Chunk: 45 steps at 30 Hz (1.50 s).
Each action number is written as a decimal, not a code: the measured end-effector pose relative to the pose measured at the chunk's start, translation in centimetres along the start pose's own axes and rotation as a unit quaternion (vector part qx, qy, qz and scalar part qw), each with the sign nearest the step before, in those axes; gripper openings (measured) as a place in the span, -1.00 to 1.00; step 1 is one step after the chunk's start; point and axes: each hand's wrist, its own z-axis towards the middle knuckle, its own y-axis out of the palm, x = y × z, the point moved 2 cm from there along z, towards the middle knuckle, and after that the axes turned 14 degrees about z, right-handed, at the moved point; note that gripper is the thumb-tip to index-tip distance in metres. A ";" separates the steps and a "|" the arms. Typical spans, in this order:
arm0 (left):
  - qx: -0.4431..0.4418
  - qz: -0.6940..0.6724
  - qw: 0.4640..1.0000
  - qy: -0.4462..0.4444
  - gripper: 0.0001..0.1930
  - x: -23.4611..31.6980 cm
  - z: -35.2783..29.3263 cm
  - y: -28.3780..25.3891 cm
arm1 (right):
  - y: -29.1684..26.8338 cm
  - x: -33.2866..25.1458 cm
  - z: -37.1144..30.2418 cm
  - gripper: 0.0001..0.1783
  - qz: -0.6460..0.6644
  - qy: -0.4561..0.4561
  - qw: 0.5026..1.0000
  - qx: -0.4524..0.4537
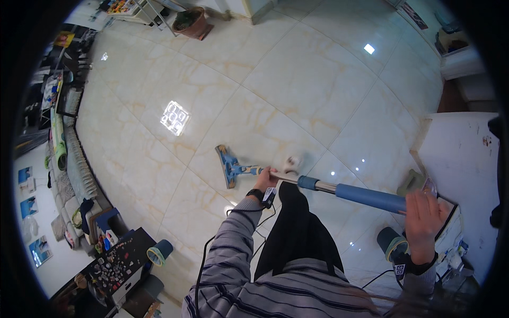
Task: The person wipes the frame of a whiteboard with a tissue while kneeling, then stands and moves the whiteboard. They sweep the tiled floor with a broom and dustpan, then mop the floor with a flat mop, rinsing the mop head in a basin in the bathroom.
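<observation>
A mop lies across the view on a slant, its blue head (pixel 227 167) at the left and its steel pole running to a long blue grip (pixel 371 198) at the right. My left hand (pixel 266 179) is closed round the pole just behind the head. At the far end of the grip is my right hand (pixel 426 214), slightly blurred, its fingers stretched upward. It covers the grip's tip, so whether it touches there is hard to see. Both wrists carry dark straps with small tagged devices and cables.
Glossy marbled tiles (pixel 275 79) make up the floor. A blue bin (pixel 160 252) stands by a dark table (pixel 122 259) at lower left, another bin (pixel 391 243) near my right arm. A sofa (pixel 69 201) lines the left; a potted plant (pixel 191 24) stands at the back.
</observation>
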 end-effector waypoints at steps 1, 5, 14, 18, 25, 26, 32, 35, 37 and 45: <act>-0.005 0.001 1.000 -0.016 -0.76 0.2 0.6 1.9 | 0.0 1.5 0.2 -0.83 -0.004 0.016 1.000 -0.024; -0.013 0.031 0.999 -0.041 -0.78 0.5 3.3 10.3 | -0.1 7.7 1.7 -0.79 -0.023 0.053 0.998 -0.032; -0.055 0.031 0.988 -0.141 -0.78 0.0 7.5 28.8 | -1.3 23.0 7.3 -0.79 -0.066 0.086 0.992 -0.062; -0.069 -0.023 0.979 -0.188 -0.80 -0.3 8.9 37.1 | -1.7 29.3 9.2 -0.81 -0.092 0.099 0.988 -0.079; -0.119 0.083 0.974 -0.174 -0.80 -1.3 10.9 53.6 | -2.7 41.8 11.2 -0.89 -0.161 0.117 0.975 -0.102; -0.112 0.086 0.974 -0.177 -0.80 -1.5 11.7 56.2 | -2.7 44.2 11.5 -0.90 -0.172 0.104 0.975 -0.099; -0.159 0.093 0.962 -0.204 -0.80 -4.8 15.8 71.3 | -1.7 58.5 11.3 -0.74 -0.188 0.101 0.971 -0.107; -0.165 0.037 0.956 -0.241 -0.82 -6.7 17.9 81.1 | -2.0 66.0 10.6 -0.78 -0.229 0.144 0.950 -0.156; -0.159 0.040 0.956 -0.243 -0.83 -8.2 18.4 86.1 | -2.5 69.6 9.6 -0.81 -0.259 0.147 0.940 -0.167; -0.193 0.070 0.951 -0.232 -0.88 -9.6 19.0 105.7 | -4.7 81.4 3.3 -0.77 -0.293 0.248 0.912 -0.142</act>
